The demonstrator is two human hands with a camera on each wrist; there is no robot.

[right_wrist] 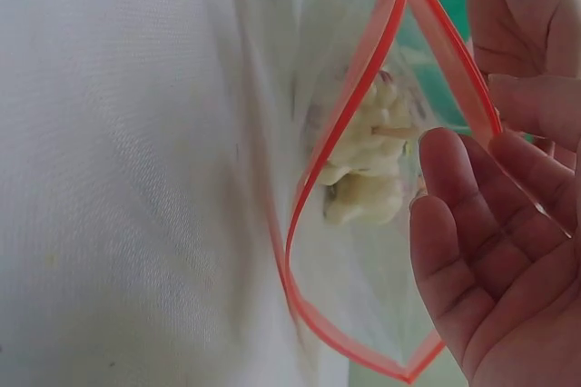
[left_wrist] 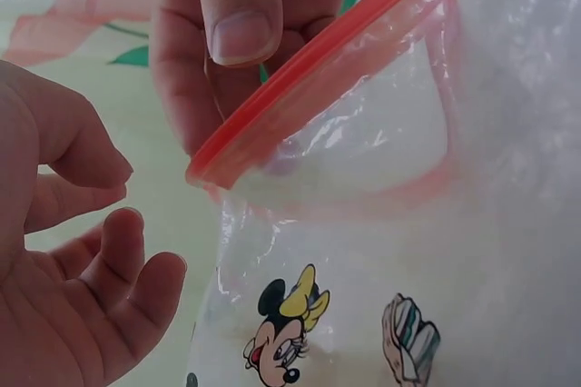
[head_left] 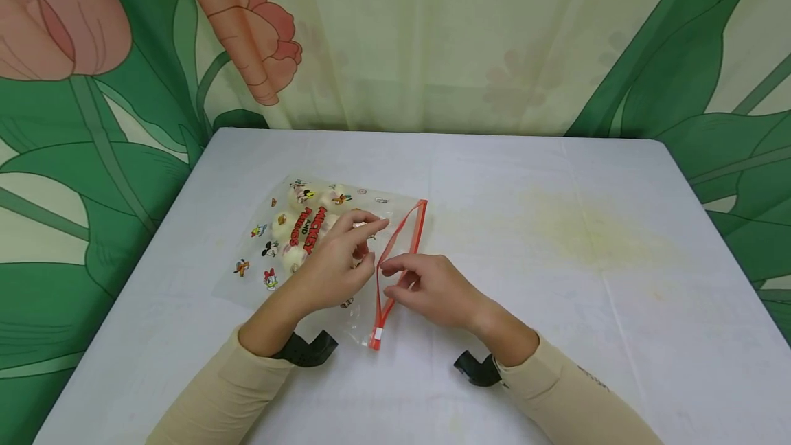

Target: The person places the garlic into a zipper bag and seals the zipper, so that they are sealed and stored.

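A pale worktop (head_left: 556, 239) stands before a curtain printed with big green leaves and pink flowers. On its near left lies a clear zip bag (head_left: 290, 239) with cartoon prints and pale lumps inside, its red zip strip (head_left: 398, 253) running near to far and gaping open toward the right. The left hand (head_left: 336, 259) rests on the bag with loosely curled fingers, holding nothing that I can see. The right hand (head_left: 432, 290), just right of the mouth and nearer to it, pinches the strip's upper lip
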